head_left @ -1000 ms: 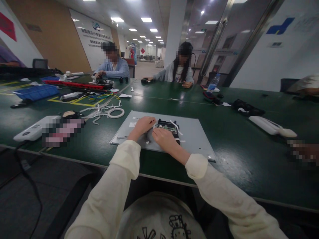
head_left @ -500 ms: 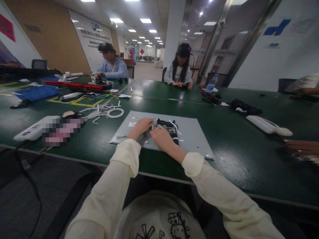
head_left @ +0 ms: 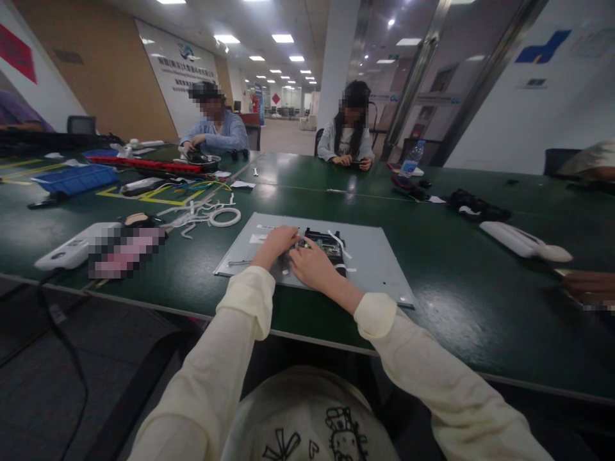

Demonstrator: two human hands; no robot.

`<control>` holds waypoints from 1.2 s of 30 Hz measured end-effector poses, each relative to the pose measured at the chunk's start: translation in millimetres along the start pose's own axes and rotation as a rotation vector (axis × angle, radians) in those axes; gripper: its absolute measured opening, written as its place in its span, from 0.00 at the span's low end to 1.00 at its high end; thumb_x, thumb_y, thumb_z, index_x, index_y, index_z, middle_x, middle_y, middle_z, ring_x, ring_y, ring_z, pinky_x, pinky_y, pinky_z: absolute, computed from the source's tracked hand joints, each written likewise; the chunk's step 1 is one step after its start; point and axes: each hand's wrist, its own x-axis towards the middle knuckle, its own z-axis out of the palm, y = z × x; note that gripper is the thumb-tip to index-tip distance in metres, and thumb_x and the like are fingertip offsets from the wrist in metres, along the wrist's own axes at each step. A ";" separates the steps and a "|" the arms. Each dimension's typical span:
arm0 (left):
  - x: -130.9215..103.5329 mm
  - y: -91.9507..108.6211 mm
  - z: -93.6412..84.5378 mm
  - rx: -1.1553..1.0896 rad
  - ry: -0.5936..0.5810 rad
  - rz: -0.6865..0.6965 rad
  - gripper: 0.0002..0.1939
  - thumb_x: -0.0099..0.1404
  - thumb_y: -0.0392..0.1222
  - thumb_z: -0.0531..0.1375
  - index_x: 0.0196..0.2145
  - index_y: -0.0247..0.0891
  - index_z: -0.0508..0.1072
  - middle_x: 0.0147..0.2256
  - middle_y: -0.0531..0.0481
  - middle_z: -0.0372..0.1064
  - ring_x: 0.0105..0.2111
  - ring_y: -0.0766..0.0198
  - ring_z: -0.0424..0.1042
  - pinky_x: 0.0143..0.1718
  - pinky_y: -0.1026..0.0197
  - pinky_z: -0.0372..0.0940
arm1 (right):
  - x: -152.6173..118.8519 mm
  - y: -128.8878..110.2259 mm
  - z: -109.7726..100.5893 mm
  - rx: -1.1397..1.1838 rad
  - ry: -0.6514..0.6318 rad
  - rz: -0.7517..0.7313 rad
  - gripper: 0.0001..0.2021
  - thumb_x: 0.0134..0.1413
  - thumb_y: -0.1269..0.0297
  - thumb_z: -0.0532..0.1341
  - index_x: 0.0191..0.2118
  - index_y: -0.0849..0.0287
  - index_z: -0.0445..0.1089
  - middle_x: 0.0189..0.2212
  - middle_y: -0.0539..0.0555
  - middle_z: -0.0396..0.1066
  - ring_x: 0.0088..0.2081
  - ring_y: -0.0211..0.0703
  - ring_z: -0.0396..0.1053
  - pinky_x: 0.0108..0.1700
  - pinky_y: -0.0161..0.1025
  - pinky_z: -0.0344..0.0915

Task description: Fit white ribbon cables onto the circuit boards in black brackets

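Note:
A grey flat panel (head_left: 377, 266) lies on the table in front of me. On it rests a black device with an exposed circuit board (head_left: 330, 246), with white strips (head_left: 339, 239) on its right side. At the device's left edge are my left hand (head_left: 279, 244), fingers closed together, and my right hand (head_left: 313, 265), fingers bent with the index finger reaching toward the board. What they pinch is too small and covered to make out. Below the fingers sits a small pale piece (head_left: 285, 273). A thin metal tool (head_left: 239, 262) lies on the panel's left side.
Left of the panel lie a roll of white tape (head_left: 225, 218), loose white strips (head_left: 192, 214), a white power strip (head_left: 77, 246) and a blue tray (head_left: 77, 180). To the right is a white elongated device (head_left: 521, 242). Two people sit across the green table (head_left: 461, 307); another person's hand (head_left: 590, 289) is at right.
My right index finger has lifted and straightened toward the circuit board. My left hand has stayed almost in place. The whole view has shifted slightly.

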 end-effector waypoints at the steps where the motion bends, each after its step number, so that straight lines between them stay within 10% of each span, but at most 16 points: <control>1: -0.1 0.5 -0.6 -0.011 -0.005 -0.021 0.13 0.65 0.46 0.50 0.39 0.38 0.71 0.37 0.43 0.72 0.39 0.60 0.71 0.37 0.64 0.61 | -0.3 -1.7 -2.6 -0.005 0.005 -0.007 0.10 0.59 0.65 0.50 0.38 0.64 0.65 0.30 0.58 0.71 0.37 0.44 0.68 0.60 0.48 0.41; 18: 4.0 6.0 6.1 -0.040 0.062 -0.246 0.15 0.64 0.41 0.47 0.40 0.36 0.72 0.39 0.40 0.72 0.42 0.57 0.70 0.39 0.60 0.62 | -19.1 -18.3 -19.3 0.086 0.117 0.026 0.12 0.59 0.67 0.49 0.43 0.64 0.66 0.28 0.56 0.69 0.33 0.41 0.66 0.50 0.42 0.54; 27: -13.4 0.3 -7.3 -0.001 0.169 -0.363 0.18 0.66 0.43 0.44 0.39 0.36 0.71 0.38 0.39 0.72 0.40 0.55 0.71 0.36 0.60 0.61 | -22.3 -28.2 -22.2 0.155 0.214 -0.634 0.18 0.61 0.65 0.47 0.55 0.61 0.59 0.38 0.57 0.66 0.37 0.40 0.62 0.40 0.39 0.59; 36: -16.2 -4.1 -8.7 0.014 0.182 -0.352 0.18 0.66 0.43 0.44 0.39 0.35 0.72 0.37 0.38 0.72 0.39 0.53 0.71 0.35 0.58 0.61 | -20.2 -28.7 -21.2 0.165 0.173 -0.658 0.16 0.61 0.65 0.48 0.51 0.63 0.62 0.41 0.58 0.65 0.41 0.41 0.62 0.43 0.40 0.59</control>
